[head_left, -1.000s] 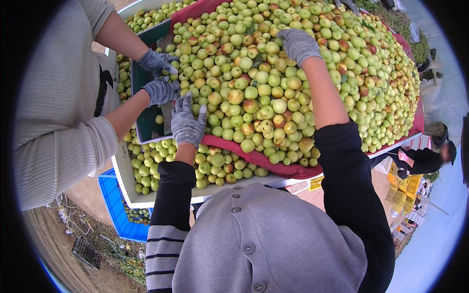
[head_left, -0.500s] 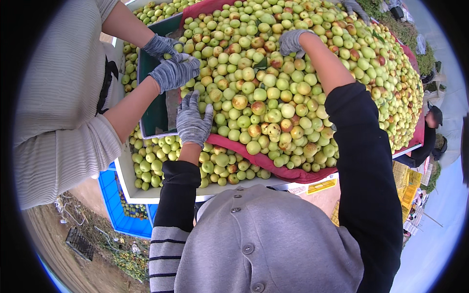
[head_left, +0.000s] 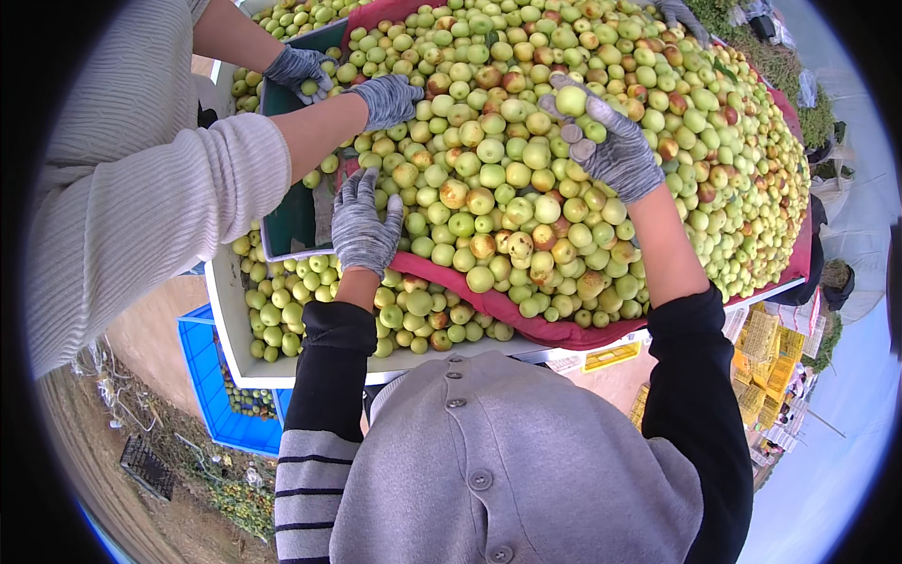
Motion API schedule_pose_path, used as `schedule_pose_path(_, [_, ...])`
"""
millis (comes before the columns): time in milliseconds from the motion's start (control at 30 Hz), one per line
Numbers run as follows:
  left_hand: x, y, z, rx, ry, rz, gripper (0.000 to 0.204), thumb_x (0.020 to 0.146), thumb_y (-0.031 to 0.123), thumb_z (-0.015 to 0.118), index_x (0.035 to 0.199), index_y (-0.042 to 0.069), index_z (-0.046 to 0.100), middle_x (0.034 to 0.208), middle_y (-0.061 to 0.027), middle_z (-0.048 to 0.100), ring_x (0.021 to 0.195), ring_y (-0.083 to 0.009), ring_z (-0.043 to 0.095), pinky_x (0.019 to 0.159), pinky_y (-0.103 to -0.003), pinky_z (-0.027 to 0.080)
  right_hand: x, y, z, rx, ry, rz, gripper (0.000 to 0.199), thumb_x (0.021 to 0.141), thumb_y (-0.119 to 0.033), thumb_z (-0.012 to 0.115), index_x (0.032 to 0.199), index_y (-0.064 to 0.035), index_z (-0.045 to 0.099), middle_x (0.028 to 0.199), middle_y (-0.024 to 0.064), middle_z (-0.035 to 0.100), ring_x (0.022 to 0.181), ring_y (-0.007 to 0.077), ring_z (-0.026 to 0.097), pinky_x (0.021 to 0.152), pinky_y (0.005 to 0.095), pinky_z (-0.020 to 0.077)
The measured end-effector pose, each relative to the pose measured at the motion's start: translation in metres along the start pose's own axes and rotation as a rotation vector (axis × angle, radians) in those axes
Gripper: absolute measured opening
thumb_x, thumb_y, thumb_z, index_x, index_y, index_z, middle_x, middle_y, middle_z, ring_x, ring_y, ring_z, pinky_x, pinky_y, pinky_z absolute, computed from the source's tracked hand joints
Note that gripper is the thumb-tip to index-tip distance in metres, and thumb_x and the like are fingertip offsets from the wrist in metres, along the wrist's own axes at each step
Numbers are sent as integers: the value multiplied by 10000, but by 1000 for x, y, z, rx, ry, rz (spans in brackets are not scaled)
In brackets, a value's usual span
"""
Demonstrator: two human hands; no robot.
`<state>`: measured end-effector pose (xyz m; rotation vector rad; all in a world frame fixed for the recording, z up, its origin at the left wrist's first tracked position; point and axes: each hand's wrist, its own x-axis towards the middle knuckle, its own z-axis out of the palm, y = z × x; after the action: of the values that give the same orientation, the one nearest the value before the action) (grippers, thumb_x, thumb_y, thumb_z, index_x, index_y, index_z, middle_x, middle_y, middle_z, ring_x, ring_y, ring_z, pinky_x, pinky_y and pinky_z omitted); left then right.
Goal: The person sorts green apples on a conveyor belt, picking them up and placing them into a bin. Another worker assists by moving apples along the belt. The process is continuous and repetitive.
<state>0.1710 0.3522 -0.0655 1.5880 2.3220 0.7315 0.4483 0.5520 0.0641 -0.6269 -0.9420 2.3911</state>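
Observation:
A big heap of jujubes (head_left: 498,202), green with some brown-red patches, lies in front of me on a red cloth (head_left: 470,293). My left hand (head_left: 366,226), in a grey striped knit glove, has its fingers spread at the heap's left edge beside a dark green tray (head_left: 293,221). Turned palm up over the heap, my right hand (head_left: 615,150) wears a matching glove. Its fingers curl around a few green jujubes (head_left: 570,101).
A co-worker's gloved hands (head_left: 387,101) work at the left, one near the tray with a jujube. Another gloved hand (head_left: 683,17) is at the far edge. Loose jujubes fill the white bin (head_left: 225,329). A blue crate (head_left: 202,376) stands below; yellow crates (head_left: 766,352) sit at right.
My right hand has turned palm up and lifted with jujubes in it. My left hand has hardly moved. The co-worker's nearer hand has reached right onto the heap.

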Motion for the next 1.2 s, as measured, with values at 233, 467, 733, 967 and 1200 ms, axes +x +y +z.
schedule_pose_path(233, [0, -2, 1, 28, -35, 0, 540, 870, 323, 617, 1319, 45, 508, 1333, -179, 513, 1239, -356, 472, 1069, -436, 374, -39, 54, 44, 400, -14, -169, 525, 922, -194, 607, 1404, -92, 426, 1322, 153, 504, 895, 164, 571, 543, 193, 501])
schedule_pose_path(467, [-1, -2, 2, 18, -2, 9, 520, 864, 328, 619, 1305, 69, 527, 1312, -174, 526, 1224, -348, 483, 1052, -429, 393, -51, 76, 97, -1390, 403, -501, 429, 765, -258, 789, 1116, -69, 631, 1033, 60, 652, 906, 180, 626, 788, 306, 517])
schedule_pose_path(733, [-2, 2, -2, 36, 45, -15, 479, 855, 296, 626, 1267, 68, 544, 1276, -170, 546, 1186, -358, 508, 1027, -421, 415, -23, 103, 132, -1115, 109, -235, 474, 788, -415, 752, 1049, -39, 629, 943, 77, 649, 750, 170, 634, 701, 288, 536])
schedule_pose_path(967, [7, -19, 6, -72, -227, -68, 634, 802, 330, 656, 1369, 99, 488, 1410, -141, 441, 1334, -325, 393, 1116, -379, 332, 26, 153, 196, -481, -330, 312, 441, 875, -354, 642, 1205, -70, 576, 897, 73, 593, 601, 61, 508, 420, 158, 364])
schedule_pose_path(1200, [-1, -32, 31, -104, -57, -21, 579, 846, 405, 589, 1314, 72, 519, 1369, -150, 486, 1274, -339, 445, 1093, -406, 347, 43, 159, 210, -1220, -479, -250, 466, 815, -373, 686, 1193, -110, 619, 1091, 134, 628, 1056, 317, 563, 1045, 426, 339])
